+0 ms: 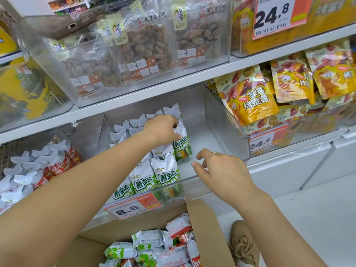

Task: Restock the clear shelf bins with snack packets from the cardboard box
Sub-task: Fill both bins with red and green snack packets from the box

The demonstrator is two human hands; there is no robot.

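Observation:
A clear shelf bin (pixel 227 132) on the middle shelf holds several white-and-green snack packets (pixel 165 170) standing in rows on its left side. My left hand (pixel 163 128) reaches into the bin and grips the top of a green packet (pixel 182 145) at the right end of the rows. My right hand (pixel 221 170) hovers over the bin's front edge, fingers loosely spread, holding nothing. Below, the open cardboard box (pixel 206 224) on the floor contains several green and red packets (pixel 148 241).
A neighbouring bin at left holds red-and-white packets (pixel 38 170). Yellow sweet-potato bags (pixel 254 99) fill the bin at right. The upper shelf carries bins of dried fruit (pixel 142 45). A price tag reading 8.8 (pixel 133 206) hangs on the bin front. My shoe (pixel 244 245) stands beside the box.

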